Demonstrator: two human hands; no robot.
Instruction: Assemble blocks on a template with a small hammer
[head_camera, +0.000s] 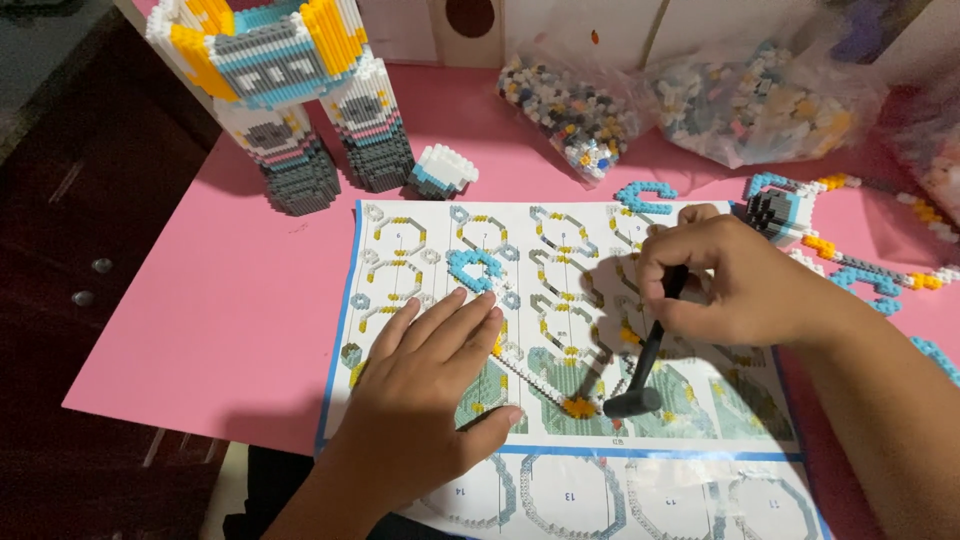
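My left hand (425, 385) lies flat, fingers apart, on a printed instruction sheet (420, 240), pressing down a thin strip of small white and yellow building blocks (545, 385). My right hand (735, 280) grips a small black hammer (645, 365) by its handle. The hammer's head rests on the sheet beside the strip's orange end (578, 406). A blue and white ring of blocks (472, 268) lies on the sheet just beyond my left fingertips.
A tall block-built figure (285, 90) stands at the back left of the pink table (230, 310), with a small white and blue piece (442, 170) beside it. Bags of loose blocks (575, 105) sit at the back. Part-built block pieces (800, 215) lie at the right.
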